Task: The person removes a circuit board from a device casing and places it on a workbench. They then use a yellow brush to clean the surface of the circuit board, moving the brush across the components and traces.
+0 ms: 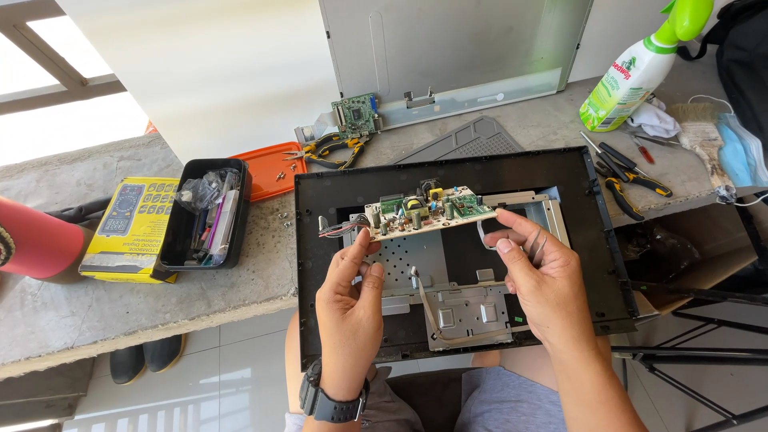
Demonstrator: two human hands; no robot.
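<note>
Counter (72, 320): a grey concrete slab is seen across the frame's middle, with work things spread within reach.
Monitor panel (448, 48): stood on edge at the upper centre, leaned against the wall, apparently to keep it out of the way.
Monitor back shell (592, 240): a black frame is laid flat at the centre, partly over the counter's edge and the lap, so its inner metal plate (416, 264) is exposed.
Yellow box (132, 228): set at the left, beside a black tray (208, 216) in which small tools are kept.
Spray bottle (640, 68): stood at the upper right.
Circuit board (428, 210): held just above the shell at the centre, tilted toward the camera, seemingly for inspection; wires trail from its left end.
Left hand (348, 308): closed on the board's lower left edge by thumb and fingertips.
Right hand (540, 280): pinched on the board's right end; the hands are kept apart, one at each end.
Pliers (632, 188): laid at the right.
</note>
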